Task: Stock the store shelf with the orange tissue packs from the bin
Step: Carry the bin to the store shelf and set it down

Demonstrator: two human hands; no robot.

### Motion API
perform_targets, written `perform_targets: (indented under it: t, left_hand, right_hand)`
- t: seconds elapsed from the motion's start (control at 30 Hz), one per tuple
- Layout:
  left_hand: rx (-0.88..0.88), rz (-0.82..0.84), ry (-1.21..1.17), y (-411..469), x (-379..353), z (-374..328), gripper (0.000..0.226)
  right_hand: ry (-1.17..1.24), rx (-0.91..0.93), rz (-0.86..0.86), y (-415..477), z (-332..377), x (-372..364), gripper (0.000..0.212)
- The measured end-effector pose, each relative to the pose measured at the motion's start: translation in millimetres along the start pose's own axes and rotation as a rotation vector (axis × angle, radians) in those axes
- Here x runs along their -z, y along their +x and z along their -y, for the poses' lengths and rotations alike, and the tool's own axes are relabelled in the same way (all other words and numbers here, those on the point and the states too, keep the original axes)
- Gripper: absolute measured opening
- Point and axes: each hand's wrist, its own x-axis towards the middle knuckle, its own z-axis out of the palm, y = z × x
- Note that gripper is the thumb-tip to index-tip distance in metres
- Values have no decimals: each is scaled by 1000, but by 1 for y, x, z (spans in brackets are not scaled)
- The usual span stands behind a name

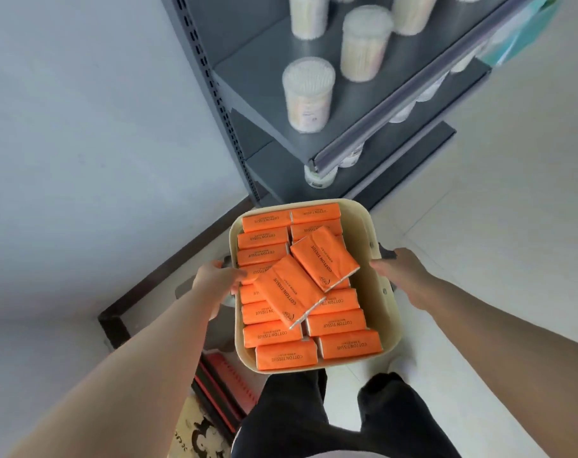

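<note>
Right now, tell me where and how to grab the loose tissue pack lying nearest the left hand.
Pinch the loose pack across its middle, thumb on one long edge, fingers on the other, coming down from above. It lies flat and diagonal on the rows of packs, so both long edges look reachable. The left hand is closest, though it grips the bin.

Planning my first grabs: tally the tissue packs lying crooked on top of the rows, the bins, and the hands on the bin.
Crooked tissue packs: 2
Cream bin: 1
Hands on the bin: 2, left hand and right hand
Total: 5
</note>
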Motion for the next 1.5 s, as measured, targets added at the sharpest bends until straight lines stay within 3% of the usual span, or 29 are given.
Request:
perform_targets:
  t: [0.07, 0.13, 0.23, 0.27, 0.47, 0.7, 0.8, 0.93, 1.03, 1.27, 1.4, 1.5]
  left_hand:
    - [-35, 13, 39, -12, -29, -16, 66]
    - [-69, 34, 80, -28, -61, -33, 62]
    - [-127, 17, 170, -49, -108, -57, 15]
    - [-134, 5, 182, -59, -131, -67, 12]
    - [-236, 16, 200, -112, -270, -136, 31]
    - [-434, 135, 297, -170, -415, -241, 27]
    - [-500, 235, 345, -188, -477, -286, 33]
    - [-571, 377, 338, -202, -556, -352, 22]
    - [-635, 464, 345, -210, -618, -408, 27]
    - [-700, 499, 413, -244, -745, -528, 21]
    - [-712, 515, 423, -261, -818, -580, 24]
    - [-739, 510, 461, -272, -878, -619, 20]
  right_hand:
    - [66, 3, -37, -10, -15, 34, 11]
    - [112, 3, -68, -12, -37, 68, 7]
    - [183, -13, -90, -17, -65, 118, 7]
    - [213, -27, -107, -19, -78, 141, 8]
    - [408, -67, -211, -20, -142, 274, 19]
    - [577, -116, -407, -10, -184, 423, 17]
    - [631, -127, -490, 1, -198, 478, 27]
    - [702, -163, -579, 26, -201, 550, 23]
    - [750, -220, -663, 46, -195, 605, 15]
    - [876, -297, -807, 79, -181, 723, 9]
    - [924, -302, -841, 109, -191, 785, 25]
    - [943, -307, -844, 142, -204, 838, 18]
